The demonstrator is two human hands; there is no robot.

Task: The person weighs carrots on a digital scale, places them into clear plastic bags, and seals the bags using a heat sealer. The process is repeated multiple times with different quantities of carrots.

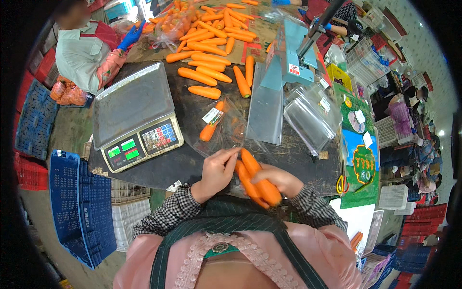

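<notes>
Two carrots lie side by side in my right hand, just in front of my apron. My left hand pinches the near edge of a clear plastic bag, its fingertips close to the carrots' upper ends. Inside or under that film, a carrot shows beneath a printed label; which of the two I cannot tell. Beyond the bag, several loose carrots are spread over the dark tabletop.
To the left stands a weighing scale with a lit display. A blue-grey bag sealer rises at right beside stacked clear bags. Scissors lie at the right edge. Across the table is a co-worker's blue-gloved hand. Blue crates stand at lower left.
</notes>
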